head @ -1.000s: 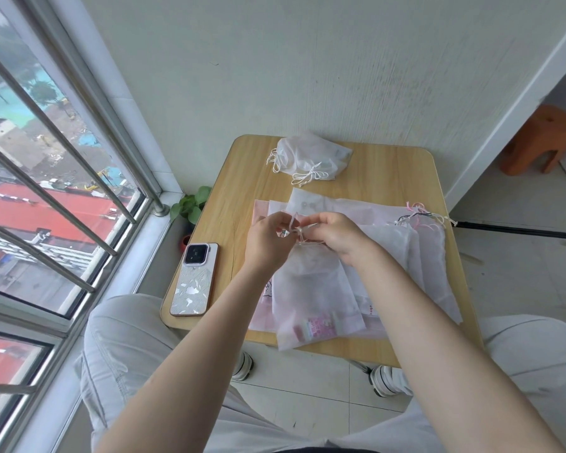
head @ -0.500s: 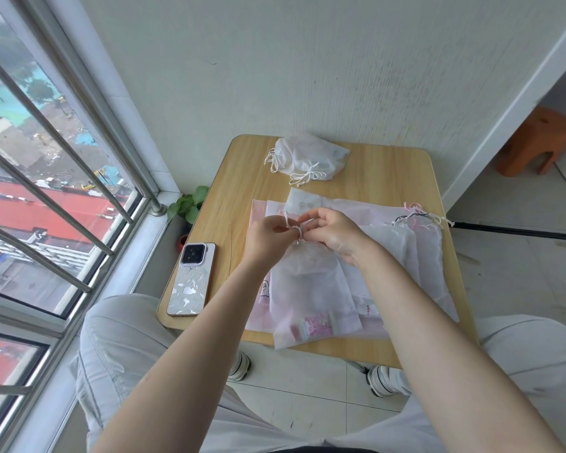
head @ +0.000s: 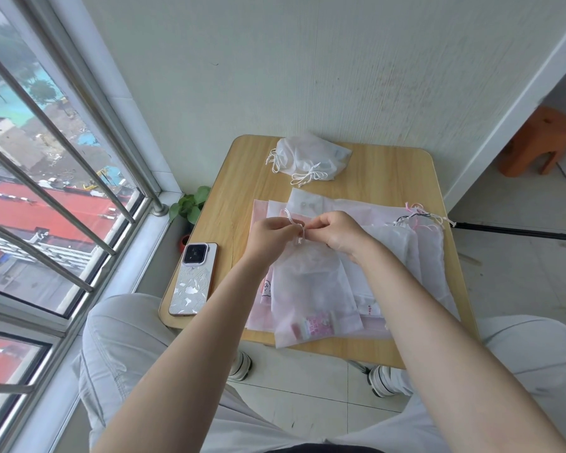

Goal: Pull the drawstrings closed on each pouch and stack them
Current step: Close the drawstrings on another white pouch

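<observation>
A sheer white pouch with a pink label at its bottom lies on a layer of flat pouches on the small wooden table. Its gathered top sits between my hands. My left hand pinches the white drawstring at the pouch's neck. My right hand pinches the same cord from the other side. A small stack of closed white pouches with tied cords rests at the far side of the table.
A phone lies at the table's left front corner. Loose pink, black and white cords spread at the right edge. A window with metal bars is at left, a small plant below it, an orange stool far right.
Both hands stayed at the pouch's neck and kept working the cord; the neck looks gathered tighter and the pouch shifted slightly.
</observation>
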Demonstrator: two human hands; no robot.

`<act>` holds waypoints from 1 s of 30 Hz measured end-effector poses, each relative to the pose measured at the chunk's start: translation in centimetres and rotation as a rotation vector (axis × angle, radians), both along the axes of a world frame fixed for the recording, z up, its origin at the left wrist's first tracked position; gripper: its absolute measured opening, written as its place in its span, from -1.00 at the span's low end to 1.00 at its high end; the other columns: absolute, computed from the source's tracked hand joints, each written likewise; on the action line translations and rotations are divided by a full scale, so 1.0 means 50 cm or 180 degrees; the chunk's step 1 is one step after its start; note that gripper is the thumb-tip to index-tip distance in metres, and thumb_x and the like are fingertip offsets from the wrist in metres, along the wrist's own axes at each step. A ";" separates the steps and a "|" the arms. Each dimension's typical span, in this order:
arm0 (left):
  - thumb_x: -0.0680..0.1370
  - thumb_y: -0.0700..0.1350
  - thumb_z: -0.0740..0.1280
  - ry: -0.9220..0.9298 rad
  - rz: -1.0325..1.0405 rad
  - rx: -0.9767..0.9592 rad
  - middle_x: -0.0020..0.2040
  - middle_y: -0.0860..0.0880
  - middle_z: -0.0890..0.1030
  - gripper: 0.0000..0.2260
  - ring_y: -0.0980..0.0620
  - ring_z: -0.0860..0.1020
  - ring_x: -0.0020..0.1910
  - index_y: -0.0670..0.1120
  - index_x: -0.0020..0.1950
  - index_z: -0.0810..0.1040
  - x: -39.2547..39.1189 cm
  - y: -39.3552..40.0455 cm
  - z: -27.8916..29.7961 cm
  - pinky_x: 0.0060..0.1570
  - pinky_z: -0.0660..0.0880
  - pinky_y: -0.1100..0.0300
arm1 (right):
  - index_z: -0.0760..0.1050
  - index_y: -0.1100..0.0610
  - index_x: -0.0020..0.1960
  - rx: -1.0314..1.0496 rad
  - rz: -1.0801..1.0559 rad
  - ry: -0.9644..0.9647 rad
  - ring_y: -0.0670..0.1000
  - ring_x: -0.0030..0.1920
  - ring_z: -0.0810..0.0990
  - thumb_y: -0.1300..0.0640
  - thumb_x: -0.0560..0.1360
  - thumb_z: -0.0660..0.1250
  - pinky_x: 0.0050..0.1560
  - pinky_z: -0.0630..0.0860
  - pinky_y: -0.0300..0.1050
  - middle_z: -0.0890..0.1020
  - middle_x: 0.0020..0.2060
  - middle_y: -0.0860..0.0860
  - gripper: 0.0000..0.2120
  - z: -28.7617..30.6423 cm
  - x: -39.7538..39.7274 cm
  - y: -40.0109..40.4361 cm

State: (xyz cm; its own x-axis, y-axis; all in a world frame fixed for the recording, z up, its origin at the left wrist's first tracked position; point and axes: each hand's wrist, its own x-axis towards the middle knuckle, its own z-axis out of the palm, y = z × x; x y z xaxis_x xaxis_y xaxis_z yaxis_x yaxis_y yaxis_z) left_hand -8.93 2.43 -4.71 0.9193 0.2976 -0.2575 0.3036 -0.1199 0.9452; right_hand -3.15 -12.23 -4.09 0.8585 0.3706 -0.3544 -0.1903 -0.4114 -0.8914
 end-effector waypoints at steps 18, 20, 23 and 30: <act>0.51 -0.13 0.40 0.0090 0.0150 -0.0567 -0.23 -0.02 0.69 -0.86 0.05 0.54 -0.16 -0.18 -0.12 0.70 -0.001 -0.002 -0.022 0.01 0.47 0.17 | 0.56 0.22 -0.13 0.0875 -0.1417 0.0071 0.05 -0.30 0.63 0.20 0.57 0.19 -0.26 0.58 -0.16 0.66 -0.28 0.11 -0.78 0.022 0.025 0.006; 0.49 -0.12 0.40 0.0151 0.0145 -0.0432 -0.24 0.02 0.69 -0.88 0.07 0.54 -0.16 -0.13 -0.18 0.70 -0.001 -0.005 -0.023 -0.03 0.46 0.18 | 0.52 0.23 -0.11 0.1861 -0.1428 0.0786 0.09 -0.29 0.65 0.21 0.61 0.17 -0.27 0.62 -0.10 0.65 -0.27 0.15 -0.79 0.036 0.017 0.012; 0.46 -0.19 0.39 0.0290 0.0514 -0.0263 -0.24 0.08 0.68 -0.85 0.06 0.56 -0.17 -0.06 -0.30 0.67 0.001 -0.002 -0.025 -0.09 0.49 0.14 | 0.45 0.19 -0.15 0.2393 -0.1497 0.1356 -0.01 -0.48 0.48 0.19 0.65 0.11 -0.31 0.55 -0.10 0.49 -0.49 0.03 -0.75 0.036 0.017 0.011; 0.51 -0.11 0.37 0.0479 0.0822 0.0131 -0.27 -0.03 0.55 -0.82 -0.01 0.45 -0.29 -0.19 -0.19 0.65 0.000 0.006 -0.040 -0.23 0.40 0.14 | 0.47 0.23 -0.19 0.0767 -0.1224 0.0493 -0.07 -0.62 0.11 0.30 0.44 0.10 -0.54 0.05 -0.30 0.27 -0.57 -0.02 -0.83 0.028 0.016 -0.004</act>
State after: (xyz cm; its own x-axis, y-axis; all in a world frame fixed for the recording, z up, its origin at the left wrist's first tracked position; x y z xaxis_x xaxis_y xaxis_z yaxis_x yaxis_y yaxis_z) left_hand -8.95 2.73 -6.72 0.7643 0.5295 -0.3681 0.4654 -0.0579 0.8832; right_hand -2.36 -12.43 -2.69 0.8934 0.1237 -0.4318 -0.4262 -0.0701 -0.9019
